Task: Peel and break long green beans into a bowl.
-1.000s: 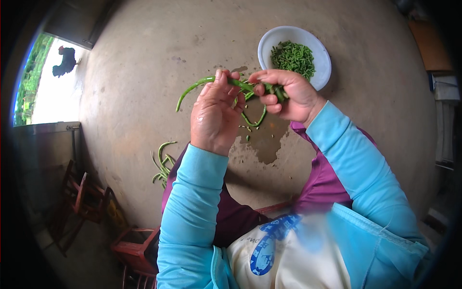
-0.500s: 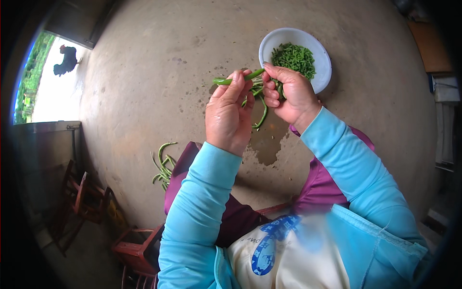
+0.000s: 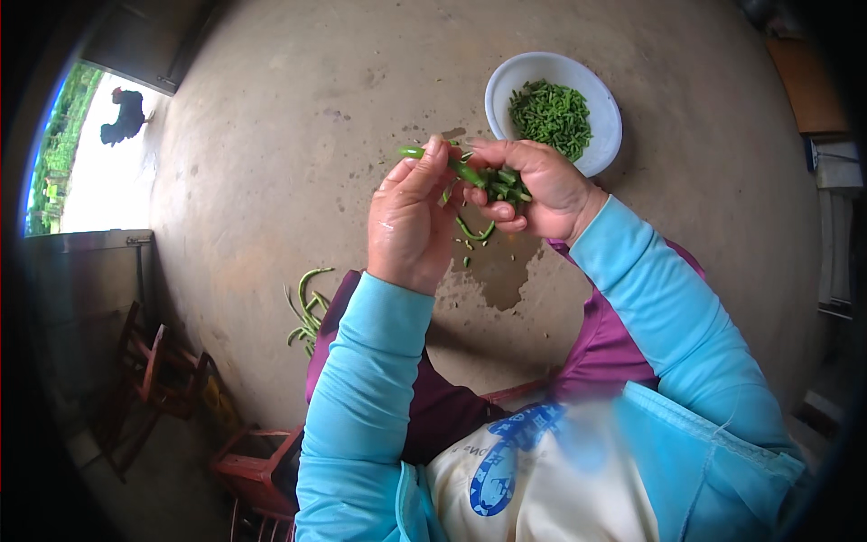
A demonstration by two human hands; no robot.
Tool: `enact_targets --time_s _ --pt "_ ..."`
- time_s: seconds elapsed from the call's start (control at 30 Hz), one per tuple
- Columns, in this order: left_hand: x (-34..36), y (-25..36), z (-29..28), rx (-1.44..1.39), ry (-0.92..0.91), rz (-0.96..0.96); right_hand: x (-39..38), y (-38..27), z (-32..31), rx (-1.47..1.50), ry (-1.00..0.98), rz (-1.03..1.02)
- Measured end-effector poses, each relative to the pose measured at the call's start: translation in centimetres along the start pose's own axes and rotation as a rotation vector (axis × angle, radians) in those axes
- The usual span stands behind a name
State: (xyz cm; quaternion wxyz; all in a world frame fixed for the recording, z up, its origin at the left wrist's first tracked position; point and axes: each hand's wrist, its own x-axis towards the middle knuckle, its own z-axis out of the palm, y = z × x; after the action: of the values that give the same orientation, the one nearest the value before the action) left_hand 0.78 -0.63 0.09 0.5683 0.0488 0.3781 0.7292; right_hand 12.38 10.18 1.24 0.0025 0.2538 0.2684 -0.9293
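Note:
My left hand point(image 3: 411, 217) pinches a glossy green bean pod point(image 3: 412, 153) between thumb and fingers. Facing it, my right hand point(image 3: 551, 190) curls around several short green bean pieces point(image 3: 506, 183), and its fingertips meet the pod's right end. Beyond my right hand, a white bowl point(image 3: 614, 140) stands on the floor, holding a heap of short green bean pieces point(image 3: 553, 117). Whole beans point(image 3: 479, 233) lie on the floor below my hands, partly hidden by them.
Another small pile of long beans point(image 3: 310, 312) rests beside my left knee. A wet patch point(image 3: 506, 275) with small scraps marks the concrete floor point(image 3: 271, 144). Wooden chairs point(image 3: 158, 370) and a red stool point(image 3: 257, 456) stand at lower left. Outside the doorway is a dark chicken point(image 3: 126, 117).
My right hand has turned more open, showing the bean pieces in its palm. My left hand has shifted slightly left and down, keeping the pod, whose thin right end no longer shows.

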Motion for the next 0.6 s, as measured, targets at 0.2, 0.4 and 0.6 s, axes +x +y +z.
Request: enact_targets --time_s 0.2,0.4,0.6 --pt "0.1 -0.3 0.8 -0.150 0.119 -0.015 0.1 0.3 0.1 -0.106 0.006 -0.116" --pt "0.2 -1.0 1.6 -0.082 0.174 0.077 1.2 0.5 -1.2 0.044 0.318 -0.292" --pt "0.4 0.2 -0.1 -0.127 0.091 0.122 0.5 -1.8 -2.7 0.064 0.290 -0.281"
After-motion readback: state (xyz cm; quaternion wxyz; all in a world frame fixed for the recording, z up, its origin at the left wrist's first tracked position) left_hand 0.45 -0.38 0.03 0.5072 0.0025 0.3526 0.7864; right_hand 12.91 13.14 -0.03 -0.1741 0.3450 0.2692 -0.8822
